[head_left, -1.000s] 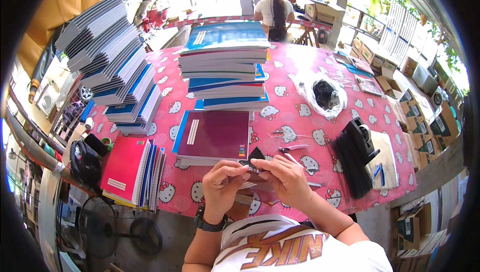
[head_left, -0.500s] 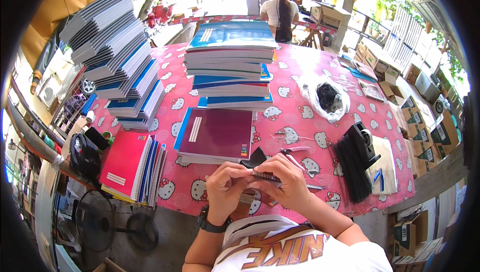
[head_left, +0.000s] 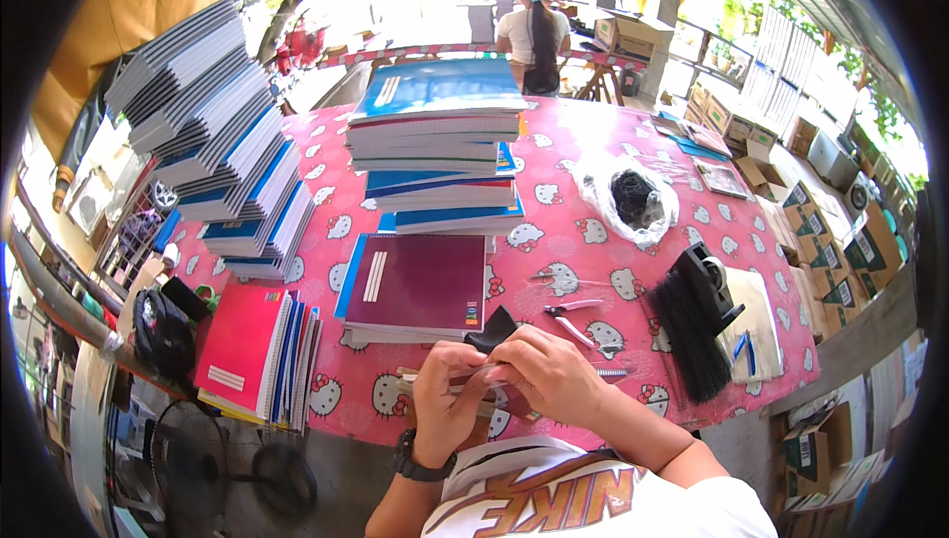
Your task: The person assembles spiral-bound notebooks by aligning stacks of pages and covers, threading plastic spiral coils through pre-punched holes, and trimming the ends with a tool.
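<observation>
At the table's near edge my left hand [head_left: 445, 395] and my right hand [head_left: 542, 370] meet, fingers pinched closed. Between them is what looks like a notebook [head_left: 481, 405] seen edge-on, mostly hidden by the fingers. Just beyond my hands lies a small black piece [head_left: 491, 328], beside a purple spiral notebook [head_left: 420, 283] on top of a low stack. Pliers with pink and white handles [head_left: 573, 320] rest to the right of it. A thin wire coil [head_left: 613, 373] shows past my right hand.
Tall notebook stacks [head_left: 213, 133] [head_left: 435, 133] stand left and centre. Red-covered notebooks [head_left: 242, 340] lie front left. On the right are a bundle of black coils [head_left: 692, 340], a tape dispenser [head_left: 712, 286], a blue cutter [head_left: 744, 352] and a plastic bag [head_left: 633, 202]. A person [head_left: 534, 34] sits beyond the table.
My hands have turned the held thing, and the dark ridged strip seen between my fingers is now hidden. The view has shifted slightly; the pliers show more fully.
</observation>
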{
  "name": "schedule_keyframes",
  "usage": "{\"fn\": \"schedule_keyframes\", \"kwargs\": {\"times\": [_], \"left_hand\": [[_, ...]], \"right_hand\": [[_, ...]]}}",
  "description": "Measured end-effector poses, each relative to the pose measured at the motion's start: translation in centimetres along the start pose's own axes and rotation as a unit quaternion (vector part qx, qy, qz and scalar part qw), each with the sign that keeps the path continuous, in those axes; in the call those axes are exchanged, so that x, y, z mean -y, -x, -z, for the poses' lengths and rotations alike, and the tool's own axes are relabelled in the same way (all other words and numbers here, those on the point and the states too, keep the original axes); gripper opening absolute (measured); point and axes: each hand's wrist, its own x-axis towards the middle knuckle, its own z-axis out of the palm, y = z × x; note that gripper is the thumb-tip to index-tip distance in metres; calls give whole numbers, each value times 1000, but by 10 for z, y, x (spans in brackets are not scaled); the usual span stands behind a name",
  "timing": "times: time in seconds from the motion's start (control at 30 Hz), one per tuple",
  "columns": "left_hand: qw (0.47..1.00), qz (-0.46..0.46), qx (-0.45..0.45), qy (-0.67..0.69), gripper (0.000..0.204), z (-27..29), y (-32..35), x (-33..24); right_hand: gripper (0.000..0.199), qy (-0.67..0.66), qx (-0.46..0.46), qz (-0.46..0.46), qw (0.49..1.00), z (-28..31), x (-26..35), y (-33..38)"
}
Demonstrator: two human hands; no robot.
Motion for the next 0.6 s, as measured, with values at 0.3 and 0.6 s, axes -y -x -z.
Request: {"fn": "schedule_keyframes", "kwargs": {"times": [0.3,0.6], "left_hand": [[998,-18,57,-8,16,11,1,2],[998,-19,-11,-55,17,3,6,2]], "right_hand": [[25,-108,31,-13,994,11,-2,-2],[14,12,-8,-23,1000,-5,5,1]]}}
